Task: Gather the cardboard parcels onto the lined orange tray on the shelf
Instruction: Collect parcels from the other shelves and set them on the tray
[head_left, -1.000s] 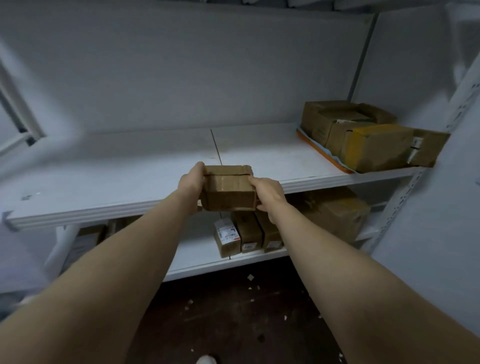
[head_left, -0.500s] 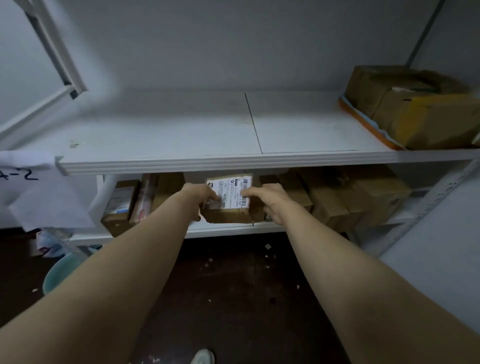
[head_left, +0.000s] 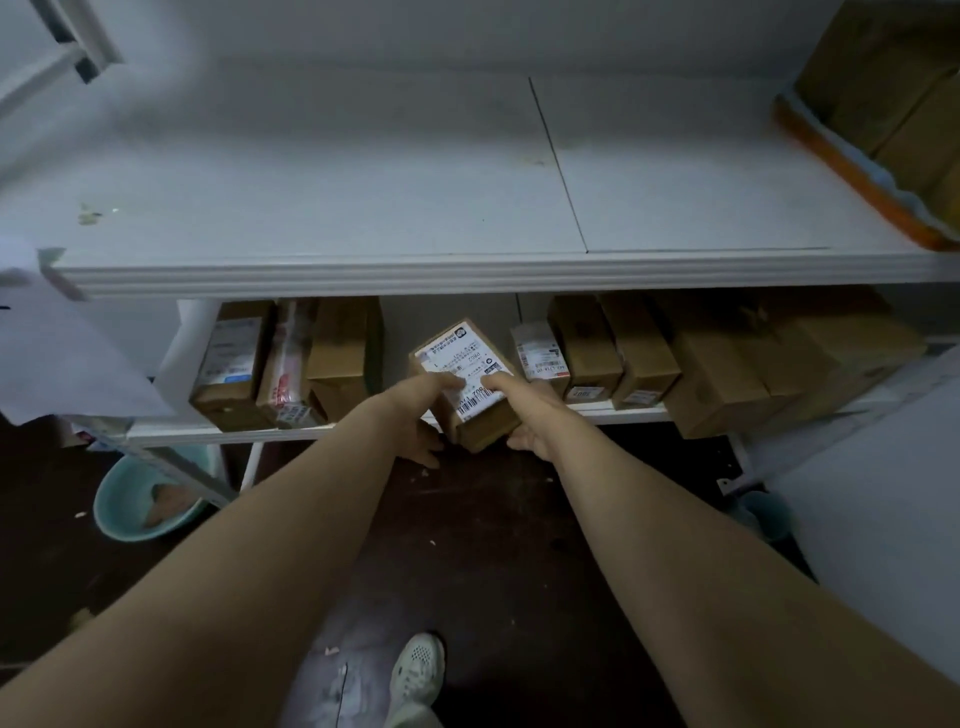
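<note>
While left hand (head_left: 415, 418) and right hand (head_left: 527, 415) clamp the parcel (head_left: 470, 382) in curled fingers (head_left: 496, 383) at the lower shelf (head_left: 613, 413) edge, draw it clear before lifting to the orange tray (head_left: 852, 171) at two o'clock

A parcel (head_left: 467, 364) sits between the fingers (head_left: 445, 382) at the lower shelf (head_left: 613, 413) edge. More parcels (head_left: 592, 353) flank the fingers; the tray (head_left: 841, 161) lies above, far right.
</note>
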